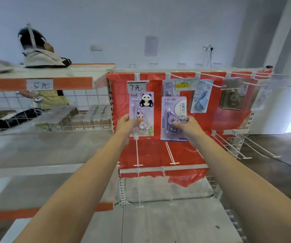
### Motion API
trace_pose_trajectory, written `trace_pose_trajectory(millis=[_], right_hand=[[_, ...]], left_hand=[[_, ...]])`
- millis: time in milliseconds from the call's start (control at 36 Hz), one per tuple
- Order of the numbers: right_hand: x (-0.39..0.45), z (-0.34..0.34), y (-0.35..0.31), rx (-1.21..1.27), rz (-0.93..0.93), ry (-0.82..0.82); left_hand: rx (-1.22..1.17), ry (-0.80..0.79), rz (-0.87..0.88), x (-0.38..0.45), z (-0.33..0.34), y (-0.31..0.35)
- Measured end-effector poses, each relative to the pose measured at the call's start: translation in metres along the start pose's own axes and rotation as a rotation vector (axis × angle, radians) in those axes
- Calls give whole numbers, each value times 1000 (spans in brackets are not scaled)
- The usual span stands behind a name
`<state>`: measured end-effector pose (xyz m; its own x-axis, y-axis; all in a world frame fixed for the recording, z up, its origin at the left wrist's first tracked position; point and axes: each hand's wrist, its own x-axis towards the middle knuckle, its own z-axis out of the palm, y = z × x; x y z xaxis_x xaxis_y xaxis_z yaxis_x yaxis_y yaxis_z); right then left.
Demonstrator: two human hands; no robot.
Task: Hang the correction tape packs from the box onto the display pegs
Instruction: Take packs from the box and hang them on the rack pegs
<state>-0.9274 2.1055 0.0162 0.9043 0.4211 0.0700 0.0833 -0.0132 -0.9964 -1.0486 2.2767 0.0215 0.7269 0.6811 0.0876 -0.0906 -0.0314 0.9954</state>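
Display, top row, as your head camera shows it.

Item 1: panda pack (141, 114), under the "7" price tag (137, 87). Your left hand (127, 124) pinches its lower left edge, thumb on the front and fingers behind. Whether its hole is already on the peg cannot be told; the tag covers the spot.

Item 2: purple pack (174, 118), printed "36", in front of the red backing (158, 151). Your right hand (190, 128) grips its right edge, fingers curled over the blister. It sits lower than a like pack (169, 89) on the peg above, so it is probably not yet hooked.

Items 3–5: that upper pack, a blue pack (201, 97) and a dark pack (231, 98) hang on pegs to the right.

Outstanding: the lower pegs (137, 151) are bare. The box is out of view, so the stock left is unknown. Judged partly done; the two packs in hand need seating first.
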Motion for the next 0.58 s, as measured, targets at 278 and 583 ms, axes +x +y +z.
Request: trace_pose_trajectory(millis=[278,583], right_hand=[[27,-15,-20,93,-71,1],[37,-30,-11,162,-129,-91]], left_hand=[[29,65,37,25,0,-1],[-9,89,-3,25,17,-4]])
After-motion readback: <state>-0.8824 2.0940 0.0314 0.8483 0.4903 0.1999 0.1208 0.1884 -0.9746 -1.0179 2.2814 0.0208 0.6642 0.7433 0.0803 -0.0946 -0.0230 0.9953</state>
